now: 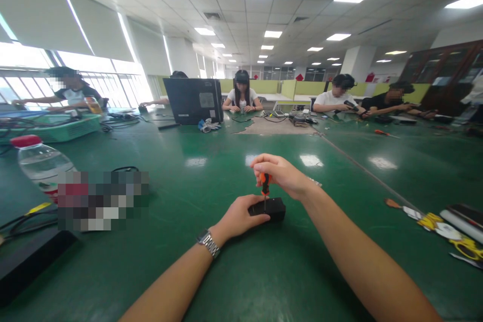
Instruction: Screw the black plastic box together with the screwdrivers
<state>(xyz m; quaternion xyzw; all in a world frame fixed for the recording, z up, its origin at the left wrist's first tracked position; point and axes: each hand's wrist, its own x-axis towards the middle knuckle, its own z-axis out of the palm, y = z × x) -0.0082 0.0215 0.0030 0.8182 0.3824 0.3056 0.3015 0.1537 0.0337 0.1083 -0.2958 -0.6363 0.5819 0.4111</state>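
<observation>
My left hand (241,216) is closed around the left end of a small black box (277,210) that lies on the green table (181,271). Its thumb runs along the near side, with the fingers over the far side. Above the box, my right hand (281,173) grips the orange and black handle of a screwdriver (265,185). The screwdriver stands nearly upright, and its thin shaft reaches down to the top of the box. Whether the tip sits in a screw is too small to tell.
At left stand a water bottle (45,163), a green basket (64,128) and a long black object (33,264). Yellow-handled scissors (468,249) lie at right, below a black and white object (464,221). Another screwdriver (383,133) lies farther back. A computer case (194,101) and several people are across the table.
</observation>
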